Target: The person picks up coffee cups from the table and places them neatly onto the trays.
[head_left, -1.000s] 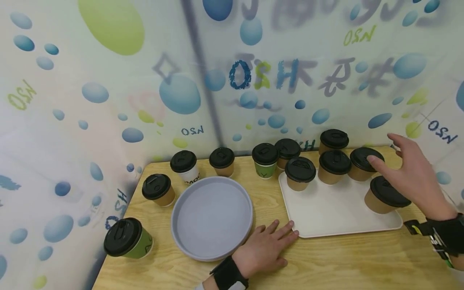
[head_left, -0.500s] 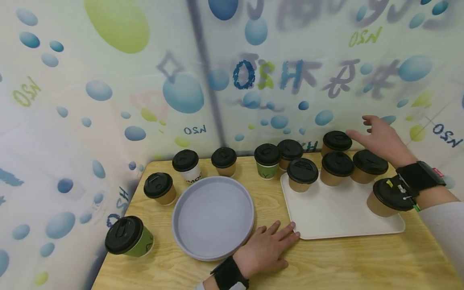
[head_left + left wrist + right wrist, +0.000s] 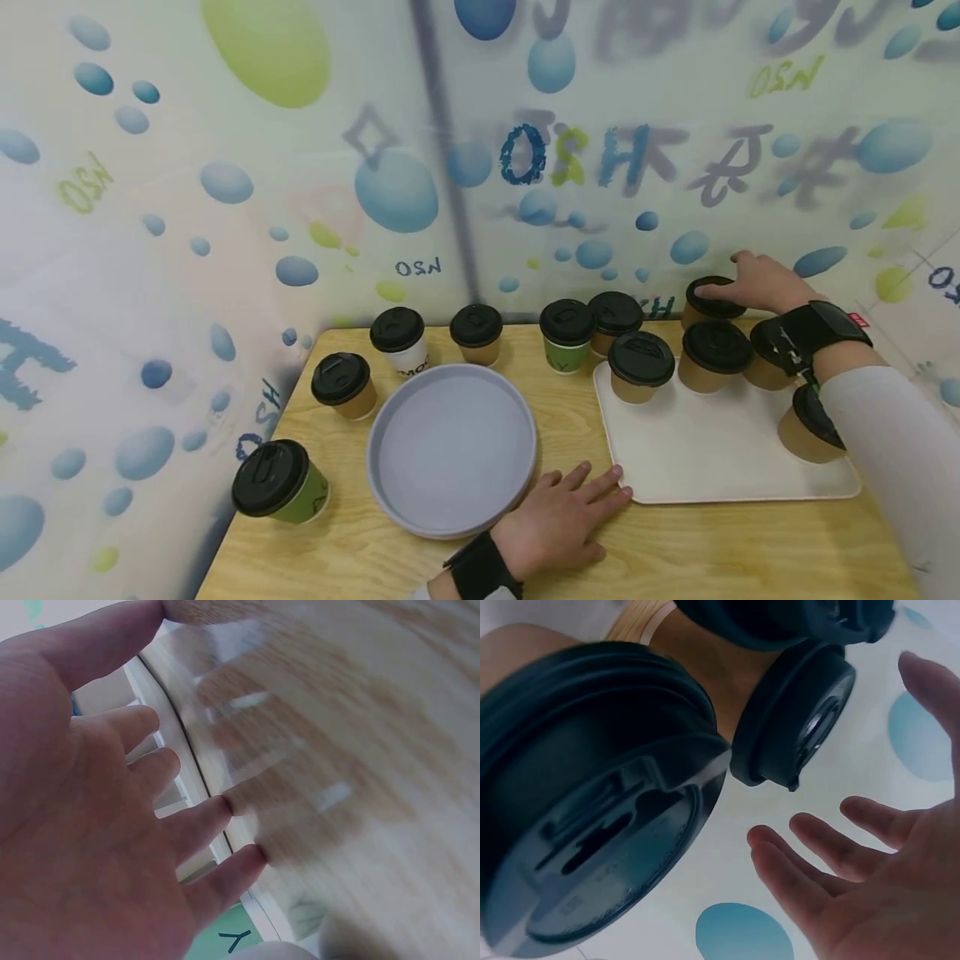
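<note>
While the right hand [image 3: 772, 286] is hovering at the back cup [image 3: 712, 311], the left hand [image 3: 555, 521] is resting apart

As a dotted backdrop [image 3: 292, 192] is filling the rear, a wood-grain counter [image 3: 712, 558] is carrying everything. On it a white rectangular tray [image 3: 720, 467] is lying to the right, a grey round tray [image 3: 453, 450] left of it. Brown and lidded, the back cup is standing upright beyond the rectangular tray's far edge, its long axis vertical, its base hidden. From the head view, the right hand's thumb is overlapping its lid, so this hand is the nearer by far. Thumb and fingers are spreading loosely round nothing; the right wrist view is showing a gap between the fingertips and the nearest black lid [image 3: 802, 712]. Between the trays, the left hand is splaying its fingers and gripping nothing, its fingertips meeting the rectangular tray's near left corner. Nearer the person, the middle tray cup [image 3: 716, 354] and its right-hand neighbour [image 3: 765, 358] are blocking the back cup's front, while a white sleeve [image 3: 888, 467] is crossing the right-end cup [image 3: 806, 433]. Leftward, a green cup [image 3: 567, 333] is standing beside a brown one [image 3: 615, 321].
</note>
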Demonstrator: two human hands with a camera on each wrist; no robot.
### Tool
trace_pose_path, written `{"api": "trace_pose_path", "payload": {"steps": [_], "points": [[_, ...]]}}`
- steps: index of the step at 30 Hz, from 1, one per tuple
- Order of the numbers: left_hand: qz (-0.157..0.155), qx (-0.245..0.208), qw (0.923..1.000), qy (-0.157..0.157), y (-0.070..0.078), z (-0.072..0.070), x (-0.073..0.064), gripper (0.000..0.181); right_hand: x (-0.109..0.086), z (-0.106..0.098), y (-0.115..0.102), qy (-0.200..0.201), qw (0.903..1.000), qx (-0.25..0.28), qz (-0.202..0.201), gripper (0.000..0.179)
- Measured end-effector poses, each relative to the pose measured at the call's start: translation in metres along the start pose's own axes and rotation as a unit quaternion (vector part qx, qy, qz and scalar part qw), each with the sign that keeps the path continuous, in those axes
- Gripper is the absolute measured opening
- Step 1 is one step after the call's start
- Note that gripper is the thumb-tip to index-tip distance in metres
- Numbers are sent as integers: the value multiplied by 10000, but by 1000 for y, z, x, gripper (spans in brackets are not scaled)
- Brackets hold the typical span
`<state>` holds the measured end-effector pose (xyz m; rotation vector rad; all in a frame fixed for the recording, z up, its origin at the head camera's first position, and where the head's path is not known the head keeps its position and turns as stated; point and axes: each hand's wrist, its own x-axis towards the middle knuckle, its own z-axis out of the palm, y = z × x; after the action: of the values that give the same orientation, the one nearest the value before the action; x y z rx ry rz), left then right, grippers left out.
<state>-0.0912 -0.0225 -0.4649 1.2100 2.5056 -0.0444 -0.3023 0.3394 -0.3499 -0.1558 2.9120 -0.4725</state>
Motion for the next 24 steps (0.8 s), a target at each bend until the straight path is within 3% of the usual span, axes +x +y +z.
{"api": "trace_pose_path", "payload": {"steps": [8,15,24], "points": [[-11,118,9999,-10,-1,1,-1,77,16,6,-2,-551,9979,-238,231,108],[-4,128,9999,-13,0,0,-1,77,22,11,0,-919,9946,-442,169,100],[-32,225,9997,-11,0,0,-2,77,26,18,1,-899,9951,-409,71,95]]}}
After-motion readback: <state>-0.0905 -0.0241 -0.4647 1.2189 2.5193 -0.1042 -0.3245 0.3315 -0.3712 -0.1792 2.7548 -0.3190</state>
